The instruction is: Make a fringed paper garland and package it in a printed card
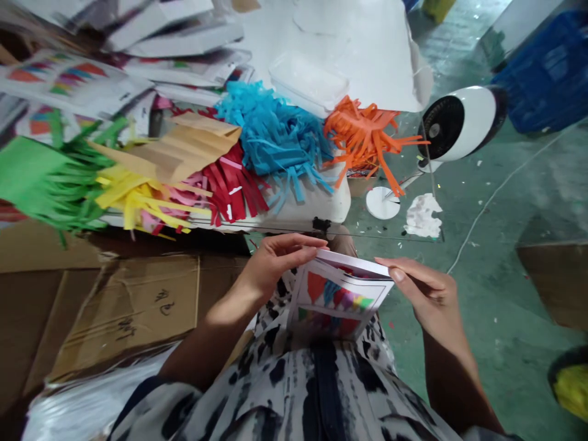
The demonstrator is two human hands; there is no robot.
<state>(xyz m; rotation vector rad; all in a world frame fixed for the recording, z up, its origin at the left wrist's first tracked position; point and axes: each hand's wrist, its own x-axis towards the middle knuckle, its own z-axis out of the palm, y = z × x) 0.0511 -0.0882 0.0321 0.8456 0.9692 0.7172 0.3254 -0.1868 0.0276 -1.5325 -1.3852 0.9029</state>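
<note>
A white printed packaging box (340, 300), with colourful tassel pictures on its front, is held upright close to my body. Thumb and fingers of my left hand (275, 263) pinch its upper left corner. At the upper right corner, my right hand (427, 291) grips the edge the same way. Between the hands, the box's top edge stands slightly apart, with something reddish showing inside. Beyond the box, on the table, lie fringed bundles: green (59, 177), yellow (133, 196), dark red (234, 187), blue (280, 135) and orange (367, 131).
Several white printed boxes (73, 82) are piled at the table's far left. A clear plastic tray (307, 82) sits behind the blue bundle. To the right, a white-and-black fan (463, 122) stands near a blue crate (546, 73). Cardboard boxes (138, 300) lie at lower left.
</note>
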